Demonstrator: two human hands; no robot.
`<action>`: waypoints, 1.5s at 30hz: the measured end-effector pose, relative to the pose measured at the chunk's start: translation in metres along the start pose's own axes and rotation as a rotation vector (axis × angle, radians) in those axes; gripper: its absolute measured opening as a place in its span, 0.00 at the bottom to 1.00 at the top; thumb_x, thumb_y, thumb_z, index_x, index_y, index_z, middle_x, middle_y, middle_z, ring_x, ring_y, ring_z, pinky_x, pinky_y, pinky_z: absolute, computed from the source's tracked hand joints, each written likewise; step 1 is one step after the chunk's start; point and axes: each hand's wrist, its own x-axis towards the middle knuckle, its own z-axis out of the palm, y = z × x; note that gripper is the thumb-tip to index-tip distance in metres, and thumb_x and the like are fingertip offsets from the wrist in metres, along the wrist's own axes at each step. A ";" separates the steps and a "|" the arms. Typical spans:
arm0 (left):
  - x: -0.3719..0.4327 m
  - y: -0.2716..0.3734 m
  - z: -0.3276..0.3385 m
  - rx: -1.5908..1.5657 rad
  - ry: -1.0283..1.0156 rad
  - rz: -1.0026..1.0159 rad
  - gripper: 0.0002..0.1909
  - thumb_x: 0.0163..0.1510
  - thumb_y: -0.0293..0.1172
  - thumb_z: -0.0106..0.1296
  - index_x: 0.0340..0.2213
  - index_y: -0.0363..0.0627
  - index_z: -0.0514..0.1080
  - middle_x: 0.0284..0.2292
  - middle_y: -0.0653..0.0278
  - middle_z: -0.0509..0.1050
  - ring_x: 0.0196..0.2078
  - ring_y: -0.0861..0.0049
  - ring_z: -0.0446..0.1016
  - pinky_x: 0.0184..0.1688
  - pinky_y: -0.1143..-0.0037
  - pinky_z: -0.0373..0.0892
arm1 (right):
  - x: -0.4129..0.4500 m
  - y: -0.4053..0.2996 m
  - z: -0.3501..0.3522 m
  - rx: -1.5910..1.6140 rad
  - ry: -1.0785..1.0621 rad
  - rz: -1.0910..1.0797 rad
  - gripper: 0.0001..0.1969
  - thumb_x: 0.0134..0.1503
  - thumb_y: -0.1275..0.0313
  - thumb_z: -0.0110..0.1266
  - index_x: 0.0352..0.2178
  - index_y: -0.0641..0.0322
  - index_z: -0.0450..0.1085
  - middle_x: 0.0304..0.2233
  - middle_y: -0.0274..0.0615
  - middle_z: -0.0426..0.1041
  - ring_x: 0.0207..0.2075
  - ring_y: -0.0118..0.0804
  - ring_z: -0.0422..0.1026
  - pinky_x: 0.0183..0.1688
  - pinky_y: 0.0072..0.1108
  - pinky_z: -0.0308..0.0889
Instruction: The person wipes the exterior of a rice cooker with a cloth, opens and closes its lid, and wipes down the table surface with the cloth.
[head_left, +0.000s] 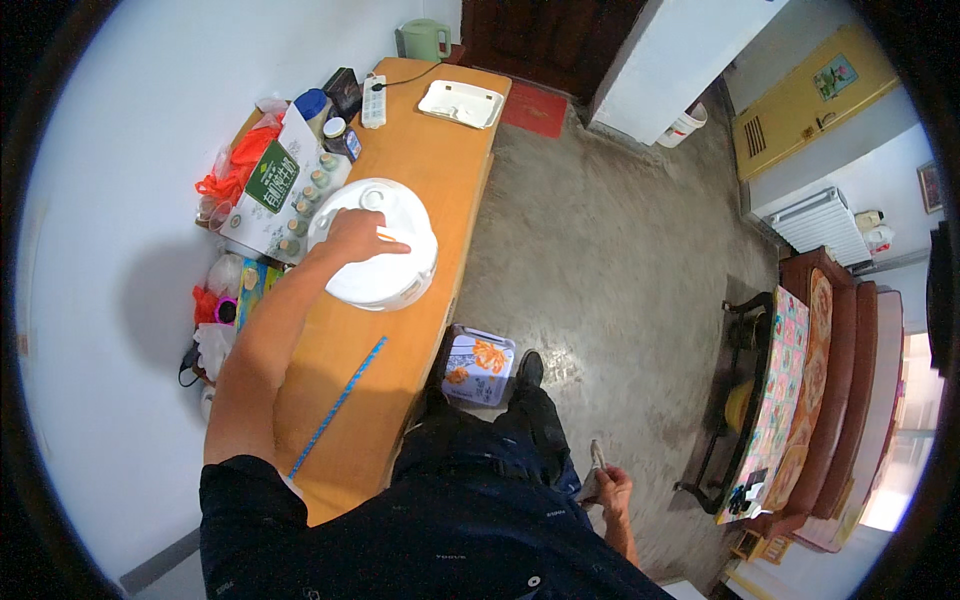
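My left hand (360, 236) rests on top of a white round lidded vessel (382, 289), possibly a rice cooker, standing on a wooden table (450, 180). Its thumb is stretched over the lid near a small orange mark; its curled fingers are partly hidden, so a grip on the lid cannot be made out. Low at the right, beside my hip and away from the table, my right hand (615, 487) holds a greyish cloth (591, 487). A narrow blue patterned strip (337, 409) lies on the table between the vessel and my body.
Against the wall stand a printed carton (259, 217), jars (341, 139) and bags. A power strip (373, 101), white tray (461, 105) and green kettle (424, 39) are at the far end. A flowered lilac box (478, 367) sits on the floor by my feet. A low table (772, 405) stands at right.
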 end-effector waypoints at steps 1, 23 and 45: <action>0.000 -0.003 0.001 0.004 -0.005 0.003 0.41 0.43 0.74 0.59 0.32 0.42 0.81 0.34 0.54 0.81 0.41 0.61 0.79 0.49 0.62 0.67 | 0.002 0.000 -0.002 0.002 0.026 0.021 0.19 0.56 0.66 0.62 0.42 0.73 0.74 0.29 0.40 0.76 0.28 0.31 0.74 0.30 0.25 0.70; -0.016 -0.119 0.058 -0.882 0.303 -0.598 0.30 0.60 0.53 0.54 0.32 0.29 0.79 0.29 0.53 0.81 0.30 0.70 0.78 0.34 0.68 0.72 | 0.004 0.106 -0.028 0.153 0.045 0.187 0.14 0.55 0.71 0.66 0.37 0.73 0.74 0.29 0.39 0.76 0.28 0.31 0.74 0.31 0.24 0.69; -0.117 -0.132 0.003 -1.284 -0.256 -0.283 0.39 0.47 0.13 0.57 0.62 0.34 0.62 0.58 0.55 0.71 0.60 0.72 0.70 0.63 0.72 0.65 | 0.025 0.065 -0.041 0.109 -0.102 0.043 0.21 0.55 0.64 0.67 0.39 0.75 0.73 0.31 0.46 0.79 0.29 0.36 0.78 0.30 0.28 0.74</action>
